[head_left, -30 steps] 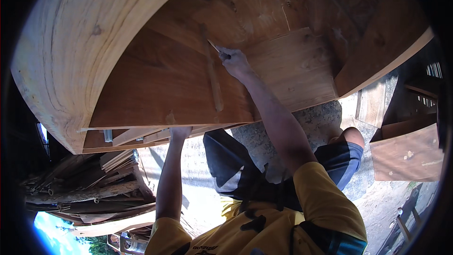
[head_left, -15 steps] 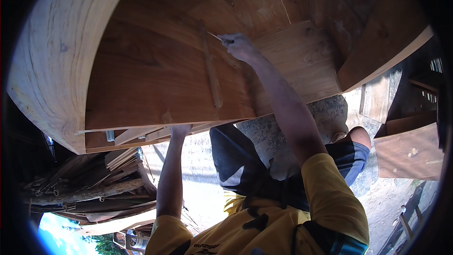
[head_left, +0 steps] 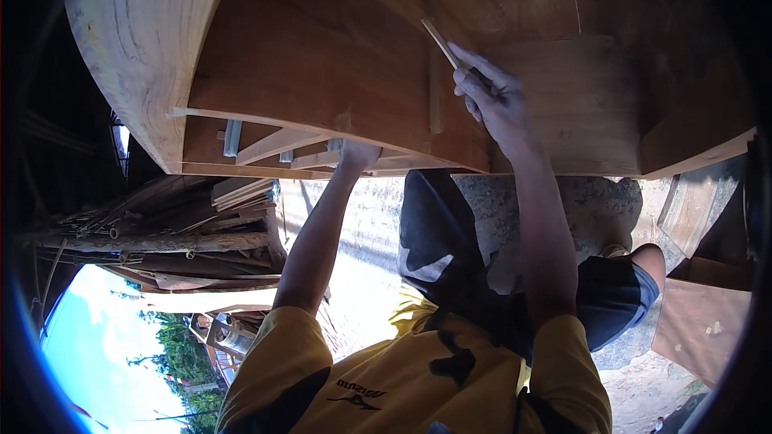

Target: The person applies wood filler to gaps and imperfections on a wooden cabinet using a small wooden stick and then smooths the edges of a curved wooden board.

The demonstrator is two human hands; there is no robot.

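In my right hand (head_left: 494,100) is a thin, flat wooden stick (head_left: 440,44), pinched between thumb and fingers and pointing up and left. The hand is raised in front of a brown wooden panel (head_left: 346,56) of a large piece of woodwork. Behind the stick's lower part, a narrow upright strip (head_left: 436,108) runs along that panel. My left hand (head_left: 360,153) is at the panel's lower edge, by the slatted opening; its fingers are hidden inside, so I cannot tell how they are closed.
A broad pale curved board (head_left: 149,48) forms the left side of the woodwork. Slanted wooden slats (head_left: 277,145) show in the opening under the panel. Stacked timber (head_left: 201,243) lies at the left. A wooden box (head_left: 704,325) stands on the floor at the right.
My right hand has drawn away from the panel, down and to the right, with the stick tilted more upright. My view has shifted; my left hand remains at the lower edge.
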